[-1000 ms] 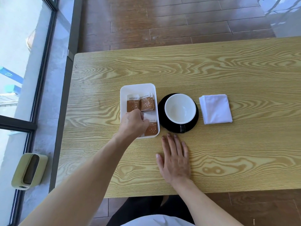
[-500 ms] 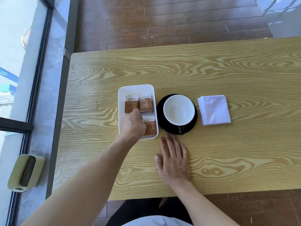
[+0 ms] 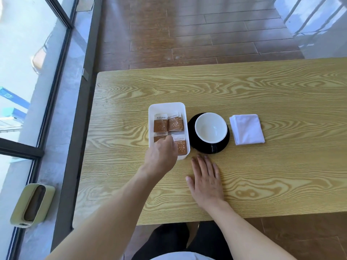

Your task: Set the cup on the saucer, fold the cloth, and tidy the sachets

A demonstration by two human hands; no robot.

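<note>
sachets (image 3: pixel 175 124) step underway: left hand (image 3: pixel 161 156) reaches into the tray (image 3: pixel 165 106), its grip hidden; right hand (image 3: pixel 205 180) flat on the table (image 3: pixel 244 91). next, squaring the packets.

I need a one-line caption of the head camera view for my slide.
Left hand reaches into the white tray of sachets; right hand lies flat on the table.

head view | worn on head | faces forward-down, steeply | near table (image 3: pixel 244 91) | single view
</note>
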